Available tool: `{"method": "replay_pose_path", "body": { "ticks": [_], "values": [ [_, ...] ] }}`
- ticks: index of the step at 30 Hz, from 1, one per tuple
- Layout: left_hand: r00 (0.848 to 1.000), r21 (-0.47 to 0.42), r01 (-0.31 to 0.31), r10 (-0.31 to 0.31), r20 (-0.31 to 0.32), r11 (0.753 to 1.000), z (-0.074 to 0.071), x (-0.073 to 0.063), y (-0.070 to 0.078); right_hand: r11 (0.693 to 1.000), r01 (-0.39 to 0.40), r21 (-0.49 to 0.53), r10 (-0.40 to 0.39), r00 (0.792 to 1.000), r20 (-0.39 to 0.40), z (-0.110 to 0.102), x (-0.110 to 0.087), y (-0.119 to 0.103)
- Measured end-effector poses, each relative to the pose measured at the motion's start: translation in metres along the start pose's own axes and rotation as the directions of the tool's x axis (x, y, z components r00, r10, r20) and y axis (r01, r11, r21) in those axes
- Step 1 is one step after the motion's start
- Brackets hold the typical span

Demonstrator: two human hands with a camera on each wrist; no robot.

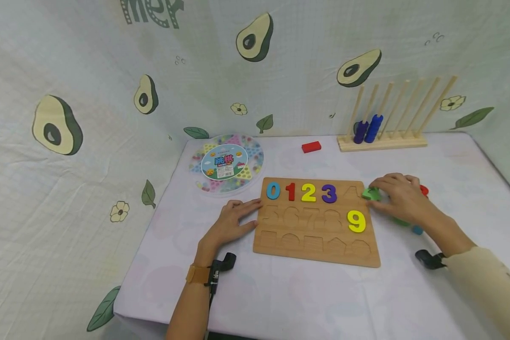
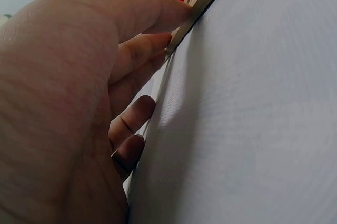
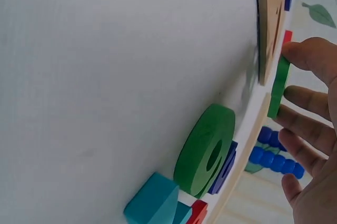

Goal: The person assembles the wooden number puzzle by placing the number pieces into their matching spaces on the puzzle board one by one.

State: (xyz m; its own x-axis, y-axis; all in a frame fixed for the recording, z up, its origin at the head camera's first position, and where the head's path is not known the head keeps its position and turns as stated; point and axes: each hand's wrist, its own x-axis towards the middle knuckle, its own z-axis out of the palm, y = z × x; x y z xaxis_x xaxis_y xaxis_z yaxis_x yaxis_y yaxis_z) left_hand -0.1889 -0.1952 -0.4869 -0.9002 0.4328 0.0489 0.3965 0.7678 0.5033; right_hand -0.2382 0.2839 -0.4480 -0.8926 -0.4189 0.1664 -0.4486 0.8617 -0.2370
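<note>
The wooden number board (image 1: 314, 255) lies flat on the table, with a blue 0 (image 1: 273, 191), a red 1 (image 1: 291, 191), a yellow 2 (image 1: 308, 192), a purple 3 (image 1: 329, 193) and a yellow 9 (image 1: 356, 221) in it. Its other recesses show bare wood. My left hand (image 1: 229, 225) touches the board's left edge with extended fingers and thumb. Beyond the top right corner, my right hand (image 1: 401, 196) pinches a green number piece (image 3: 280, 84) between thumb and fingertips, held above the tabletop. The hand partly covers that piece in the head view.
Several loose pieces lie beneath and beside the right hand, among them a green one (image 3: 202, 153) and a teal one (image 3: 151, 200). Toward the back are a round game box (image 1: 225, 163), a red block (image 1: 311, 147) and a wooden peg rack (image 1: 382, 144) with blue beads.
</note>
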Motion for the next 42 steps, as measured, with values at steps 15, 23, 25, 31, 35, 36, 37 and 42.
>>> {"method": "replay_pose_path", "body": {
  "ticks": [15,23,25,31,35,36,37,42],
  "values": [
    [1.000,0.025,0.021,-0.021,0.003,0.999,0.000,0.001,-0.001,1.000,0.002,0.021,-0.003,0.998,0.055,0.000,0.009,-0.013],
    [1.000,0.021,0.019,-0.019,0.002,1.000,0.001,0.001,-0.001,0.999,0.030,0.014,-0.031,0.997,0.071,0.000,0.013,-0.016],
    [1.000,0.018,0.019,-0.019,-0.001,1.000,0.001,0.000,-0.001,0.999,0.030,0.015,-0.031,0.996,0.080,0.000,0.014,-0.017],
    [1.000,0.018,0.015,-0.015,-0.005,1.000,0.001,0.000,-0.001,0.999,0.029,0.032,-0.031,0.995,0.096,0.003,0.015,-0.017],
    [1.000,0.021,0.017,-0.017,-0.005,1.000,0.001,0.001,-0.001,0.999,0.033,0.035,-0.036,0.995,0.097,0.004,0.016,-0.018],
    [1.000,0.020,0.014,-0.014,-0.006,1.000,0.001,0.001,-0.001,0.999,0.033,0.033,-0.036,0.994,0.099,0.004,0.016,-0.018],
    [1.000,0.021,0.012,-0.012,-0.007,1.000,0.001,0.001,-0.001,0.999,0.033,0.033,-0.036,0.994,0.101,0.004,0.016,-0.019],
    [1.000,0.024,0.005,-0.005,-0.005,1.000,0.001,0.001,-0.002,0.999,0.033,0.040,-0.038,0.993,0.116,0.004,0.018,-0.021]
  ]
}}
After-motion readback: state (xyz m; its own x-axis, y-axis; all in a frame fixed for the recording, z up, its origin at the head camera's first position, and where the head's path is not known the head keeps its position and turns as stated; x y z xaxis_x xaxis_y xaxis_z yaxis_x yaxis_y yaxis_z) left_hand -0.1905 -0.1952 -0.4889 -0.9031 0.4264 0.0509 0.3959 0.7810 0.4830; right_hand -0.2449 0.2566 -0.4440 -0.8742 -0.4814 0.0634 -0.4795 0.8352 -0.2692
